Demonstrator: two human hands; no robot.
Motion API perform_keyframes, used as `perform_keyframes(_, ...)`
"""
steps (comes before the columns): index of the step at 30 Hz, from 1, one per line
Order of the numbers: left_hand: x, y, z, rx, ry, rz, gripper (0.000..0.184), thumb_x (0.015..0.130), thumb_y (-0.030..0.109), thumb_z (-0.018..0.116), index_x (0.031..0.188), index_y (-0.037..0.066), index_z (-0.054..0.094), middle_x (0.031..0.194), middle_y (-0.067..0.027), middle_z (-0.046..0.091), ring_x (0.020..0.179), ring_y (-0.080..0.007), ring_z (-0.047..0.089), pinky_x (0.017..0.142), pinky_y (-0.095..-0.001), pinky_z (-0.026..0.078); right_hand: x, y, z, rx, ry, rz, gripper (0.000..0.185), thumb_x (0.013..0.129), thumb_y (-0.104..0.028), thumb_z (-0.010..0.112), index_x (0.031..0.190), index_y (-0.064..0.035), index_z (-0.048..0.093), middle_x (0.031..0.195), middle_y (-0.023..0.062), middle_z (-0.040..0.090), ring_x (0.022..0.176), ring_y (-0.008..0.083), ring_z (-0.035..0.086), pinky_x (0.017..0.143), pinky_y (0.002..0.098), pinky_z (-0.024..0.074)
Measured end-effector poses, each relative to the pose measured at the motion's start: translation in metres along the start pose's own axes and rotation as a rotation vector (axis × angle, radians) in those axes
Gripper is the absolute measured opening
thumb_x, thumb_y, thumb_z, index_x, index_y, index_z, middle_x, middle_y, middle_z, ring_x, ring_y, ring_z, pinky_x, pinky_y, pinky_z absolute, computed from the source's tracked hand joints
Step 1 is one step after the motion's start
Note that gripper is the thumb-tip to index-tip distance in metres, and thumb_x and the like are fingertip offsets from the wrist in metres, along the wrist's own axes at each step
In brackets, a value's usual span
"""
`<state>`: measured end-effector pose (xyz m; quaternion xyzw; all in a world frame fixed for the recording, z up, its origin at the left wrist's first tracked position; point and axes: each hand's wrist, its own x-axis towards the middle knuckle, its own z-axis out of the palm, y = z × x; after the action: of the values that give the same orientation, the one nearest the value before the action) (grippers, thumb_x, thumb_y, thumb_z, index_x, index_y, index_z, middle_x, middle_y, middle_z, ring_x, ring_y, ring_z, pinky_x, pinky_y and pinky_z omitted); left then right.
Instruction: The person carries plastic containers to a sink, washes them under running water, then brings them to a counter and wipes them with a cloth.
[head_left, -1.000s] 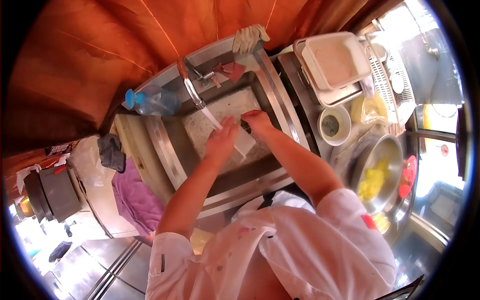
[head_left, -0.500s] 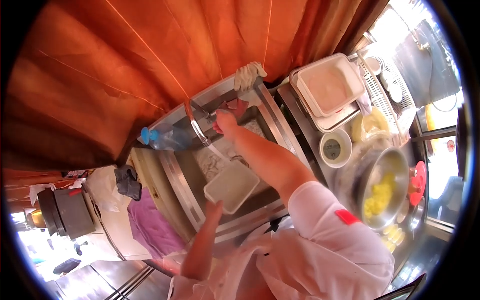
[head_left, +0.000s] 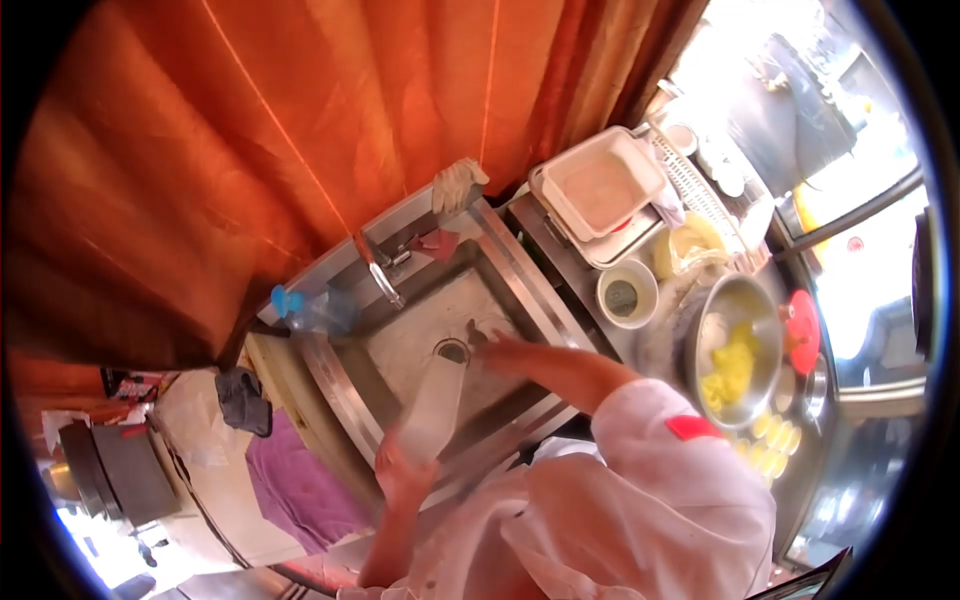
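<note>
Over the near left part of the sink [head_left: 590, 365], my left hand [head_left: 405, 470] grips a whitish translucent container [head_left: 437, 405], tilted on edge. My right hand [head_left: 505, 355] is over the sink beside the drain [head_left: 452, 350], blurred, with its fingers reaching toward a small dark item [head_left: 475, 332]; whether they hold it is unclear. No stream of water shows under the faucet [head_left: 380, 275]. A reddish cloth [head_left: 436, 244] lies beside the faucet.
Left of the sink are a blue-capped bottle [head_left: 325, 310] and a purple cloth [head_left: 300, 485]. A glove [head_left: 458, 186] hangs on the back edge. At right are stacked trays [head_left: 600, 185], a white bowl [head_left: 627, 293] and a metal bowl with yellow food [head_left: 735, 350].
The water has stopped running. My right hand has moved from the faucet down into the sink area. My left hand has turned the container from flat to tilted.
</note>
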<state>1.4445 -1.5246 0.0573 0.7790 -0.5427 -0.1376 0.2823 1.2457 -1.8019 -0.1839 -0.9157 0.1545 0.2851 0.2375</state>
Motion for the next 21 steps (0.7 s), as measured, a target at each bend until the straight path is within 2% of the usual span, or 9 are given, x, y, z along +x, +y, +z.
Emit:
perform_keyframes(2, 0.004, 0.002, -0.010, 0.056, 0.005, 0.150, 0.081, 0.062, 0.013, 0.080, 0.135, 0.000, 0.049, 0.121, -0.0227, 0.062, 0.109, -0.0450, 0.061, 0.095, -0.0521, 0.051, -0.060, -0.046, -0.034, -0.161, 0.080, 0.096, 0.058, 0.089, -0.018, 0.060, 0.146, -0.0186, 0.050, 0.152, 0.0112, 0.048, 0.145, 0.0269, 0.041, 0.120, 0.0465, 0.0292)
perform_keyframes(6, 0.002, -0.011, -0.009, 0.059, 0.037, 0.376, 0.086, 0.059, 0.015, 0.082, 0.136, -0.001, 0.048, 0.126, -0.0235, 0.061, 0.113, -0.0450, 0.060, 0.098, -0.0524, 0.048, -0.086, -0.053, -0.026, 0.360, 0.432, 0.118, 0.048, 0.086, -0.015, 0.064, 0.134, -0.0113, 0.059, 0.139, 0.0160, 0.057, 0.133, 0.0332, 0.052, 0.112, 0.0465, 0.0394)
perform_keyframes(9, -0.010, -0.013, 0.005, 0.040, 0.039, 0.411, 0.082, 0.061, 0.016, 0.084, 0.135, 0.000, 0.049, 0.130, -0.0209, 0.060, 0.115, -0.0423, 0.060, 0.101, -0.0522, 0.047, -0.132, -0.064, -0.059, 0.538, 0.725, 0.186, 0.044, 0.085, -0.015, 0.066, 0.128, -0.0075, 0.063, 0.132, 0.0171, 0.060, 0.122, 0.0363, 0.058, 0.105, 0.0466, 0.0466)
perform_keyframes(11, -0.022, -0.014, 0.013, -0.053, -0.197, 0.179, 0.080, 0.062, 0.017, 0.084, 0.133, 0.000, 0.050, 0.127, -0.0213, 0.061, 0.112, -0.0425, 0.061, 0.099, -0.0518, 0.048, -0.168, -0.068, -0.099, 0.488, 0.934, 0.222, 0.040, 0.086, -0.017, 0.066, 0.125, -0.0061, 0.063, 0.128, 0.0172, 0.061, 0.117, 0.0388, 0.059, 0.102, 0.0451, 0.0483)
perform_keyframes(12, -0.027, -0.012, 0.015, -0.096, -0.315, 0.056, 0.079, 0.062, 0.018, 0.084, 0.132, 0.000, 0.051, 0.125, -0.0215, 0.061, 0.110, -0.0427, 0.062, 0.098, -0.0515, 0.049, -0.189, -0.068, -0.121, 0.466, 1.015, 0.280, 0.040, 0.086, -0.018, 0.066, 0.124, -0.0054, 0.063, 0.128, 0.0178, 0.060, 0.118, 0.0389, 0.059, 0.102, 0.0458, 0.0482)
perform_keyframes(15, -0.033, -0.003, 0.016, 0.125, -0.134, 0.204, 0.077, 0.062, 0.019, 0.083, 0.131, 0.002, 0.052, 0.118, -0.0216, 0.063, 0.107, -0.0428, 0.063, 0.095, -0.0511, 0.050, -0.223, -0.030, -0.161, 0.326, 1.259, 0.456, 0.044, 0.086, -0.020, 0.068, 0.126, -0.0036, 0.061, 0.131, 0.0198, 0.057, 0.124, 0.0398, 0.054, 0.103, 0.0477, 0.0464)
perform_keyframes(18, -0.044, 0.007, 0.026, 0.045, -0.183, -0.078, 0.077, 0.061, 0.018, 0.083, 0.130, 0.004, 0.052, 0.116, -0.0209, 0.065, 0.107, -0.0420, 0.063, 0.094, -0.0511, 0.050, -0.249, -0.001, -0.196, 0.087, 1.326, 0.593, 0.048, 0.084, -0.023, 0.072, 0.126, -0.0031, 0.059, 0.136, 0.0197, 0.054, 0.131, 0.0386, 0.048, 0.111, 0.0512, 0.0366)
perform_keyframes(20, -0.050, 0.031, 0.022, 0.140, -0.039, 0.017, 0.075, 0.062, 0.019, 0.082, 0.130, 0.003, 0.052, 0.114, -0.0212, 0.065, 0.105, -0.0426, 0.064, 0.092, -0.0510, 0.051, -0.255, 0.026, -0.209, -0.097, 1.341, 0.611, 0.050, 0.083, -0.026, 0.074, 0.126, -0.0033, 0.060, 0.138, 0.0195, 0.054, 0.133, 0.0374, 0.047, 0.115, 0.0542, 0.0302)
perform_keyframes(21, -0.049, 0.040, 0.021, 0.191, 0.030, 0.070, 0.075, 0.062, 0.019, 0.081, 0.130, 0.003, 0.052, 0.114, -0.0214, 0.065, 0.103, -0.0429, 0.064, 0.091, -0.0509, 0.052, -0.253, 0.042, -0.214, -0.070, 1.194, 0.662, 0.050, 0.084, -0.028, 0.074, 0.125, -0.0036, 0.060, 0.136, 0.0196, 0.056, 0.133, 0.0368, 0.047, 0.116, 0.0553, 0.0281)
